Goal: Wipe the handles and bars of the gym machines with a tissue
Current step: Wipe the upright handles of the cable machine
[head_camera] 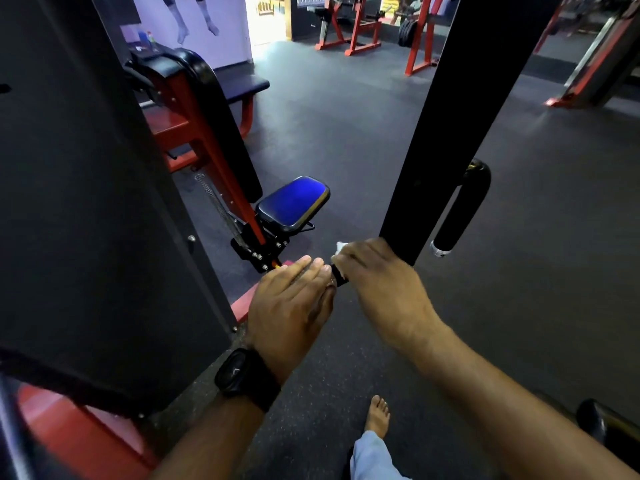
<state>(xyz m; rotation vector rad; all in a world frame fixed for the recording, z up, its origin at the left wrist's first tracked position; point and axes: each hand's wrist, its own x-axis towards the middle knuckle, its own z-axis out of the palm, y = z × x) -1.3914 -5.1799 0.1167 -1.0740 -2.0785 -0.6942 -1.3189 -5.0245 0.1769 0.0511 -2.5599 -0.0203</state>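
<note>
Head camera shows my right hand (pixel 377 271) curled over the tissue (pixel 341 247), wrapping it round the short black handle (pixel 340 277) that sticks out to the left from the foot of the black machine arm (pixel 450 116). White paper peeps out above and below my knuckles, so the grip is closed on tissue and handle together. My left hand (pixel 294 299) lies with fingers straight, their tips at the handle's free end, left of the arm. I cannot tell whether they bear down on it. A second handle (pixel 460 209) hangs just right of the arm, with neither hand on it.

I judge the tissue light, soft and easily torn, so it wants a snug wrap and a twisting rub rather than hard dragging. The handle looks stiff and fixed to the arm, probably with a rubbery skin. The arm may swing, so steadying the handle's end with my left hand seems wise. The best hold is my palm around the handle's middle, with the paper between.
</note>
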